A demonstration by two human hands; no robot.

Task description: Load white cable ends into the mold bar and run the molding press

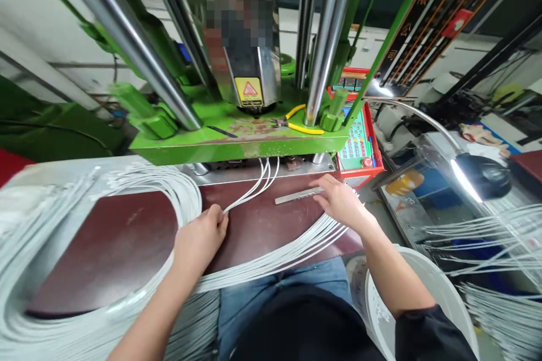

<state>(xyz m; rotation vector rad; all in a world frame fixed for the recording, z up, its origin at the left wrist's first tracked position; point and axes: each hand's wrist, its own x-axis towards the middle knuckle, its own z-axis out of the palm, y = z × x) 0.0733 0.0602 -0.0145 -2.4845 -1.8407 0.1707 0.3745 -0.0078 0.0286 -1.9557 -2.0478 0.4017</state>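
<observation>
My left hand (pixel 202 237) is closed around a few thin white cables (pixel 249 189) at the left of the dark red work surface (pixel 262 231). Their far ends run under the green press plate (pixel 241 149). Between the thumb and fingers of my right hand (pixel 339 197) is a flat, narrow metal strip (pixel 298 196), which points left above the surface. Just below that hand, a bundle of white cables (pixel 292 251) curves along the front edge. A big coil of white cable (pixel 186 192) lies beside and under my left forearm.
Yellow-handled pliers (pixel 298 123) lie on the press plate. Steel guide rods (pixel 326 45) rise from it. A red-framed control panel (pixel 359 138) stands behind to the right. At lower right are a white bucket (pixel 423 287), a lit lamp (pixel 478 177) and more cables (pixel 503 242).
</observation>
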